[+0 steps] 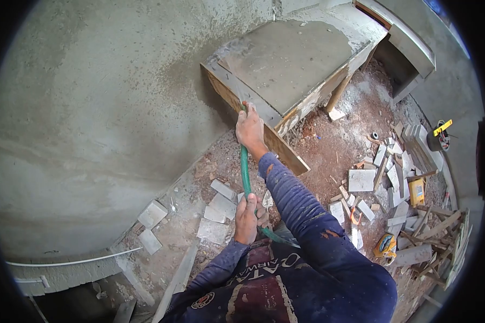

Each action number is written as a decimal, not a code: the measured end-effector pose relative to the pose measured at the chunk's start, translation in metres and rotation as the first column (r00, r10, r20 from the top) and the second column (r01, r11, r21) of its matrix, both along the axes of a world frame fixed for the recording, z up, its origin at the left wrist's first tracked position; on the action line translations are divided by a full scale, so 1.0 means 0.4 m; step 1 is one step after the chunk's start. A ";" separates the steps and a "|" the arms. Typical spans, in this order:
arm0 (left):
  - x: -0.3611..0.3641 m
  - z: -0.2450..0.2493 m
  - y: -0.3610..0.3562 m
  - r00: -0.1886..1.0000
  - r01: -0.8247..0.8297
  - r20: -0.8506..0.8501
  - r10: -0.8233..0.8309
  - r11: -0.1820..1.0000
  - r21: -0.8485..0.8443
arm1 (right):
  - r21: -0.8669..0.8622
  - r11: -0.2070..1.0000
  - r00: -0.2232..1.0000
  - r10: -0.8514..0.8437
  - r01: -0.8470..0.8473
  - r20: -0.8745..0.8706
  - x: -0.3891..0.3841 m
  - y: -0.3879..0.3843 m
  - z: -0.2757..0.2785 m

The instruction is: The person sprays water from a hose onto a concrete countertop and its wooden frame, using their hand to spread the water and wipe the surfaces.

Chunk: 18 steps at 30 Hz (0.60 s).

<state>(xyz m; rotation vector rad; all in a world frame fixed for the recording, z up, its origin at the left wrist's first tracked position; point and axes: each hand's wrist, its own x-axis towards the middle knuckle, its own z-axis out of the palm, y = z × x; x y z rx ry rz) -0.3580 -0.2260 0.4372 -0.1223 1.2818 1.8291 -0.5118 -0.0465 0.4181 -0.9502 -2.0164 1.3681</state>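
Observation:
A green hose (245,169) runs between my two hands, and its lower part trails past my shirt. My right hand (250,129) is wrapped round the hose near its upper end, just beside the front edge of a concrete slab (296,59). Faint spray leaves the hose end toward the slab's wet surface. Lower down, my left hand (247,218) grips the same hose close to my chest. Wooden boards (285,151) edge the slab's front and side.
Broken tiles (362,180), wood scraps (436,231) and a yellow box (416,192) lie on the floor at the right. A black bucket (437,141) stands beyond. A wooden post (339,94) is under the slab. The plastered wall (108,107) rises at the left.

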 end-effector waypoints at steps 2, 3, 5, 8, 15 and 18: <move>-0.028 -0.008 -0.019 1.000 0.010 -0.011 -0.010 1.000 -0.007 | 0.085 0.995 0.999 -0.042 0.044 -0.032 -0.033 -0.008 -0.033; -0.042 -0.012 -0.026 1.000 0.021 -0.015 -0.021 1.000 -0.001 | 0.092 0.994 0.998 -0.052 0.055 -0.036 -0.043 -0.014 -0.023; -0.059 -0.020 -0.040 1.000 0.028 -0.009 -0.028 1.000 -0.012 | 0.022 0.999 0.999 -0.032 0.032 0.002 -0.053 -0.030 -0.010; -0.082 -0.008 -0.060 0.999 0.034 0.038 -0.034 0.999 0.000 | -0.023 0.999 0.998 -0.032 0.033 0.057 -0.072 -0.050 -0.006; -0.109 -0.031 -0.086 0.998 0.027 0.055 -0.027 1.000 0.015 | -0.011 0.999 0.996 0.038 -0.037 0.079 -0.099 -0.077 -0.009; -0.119 -0.032 -0.077 0.996 0.070 0.062 -0.071 0.997 0.022 | 0.050 0.997 0.996 -0.058 0.054 0.067 -0.090 -0.055 -0.024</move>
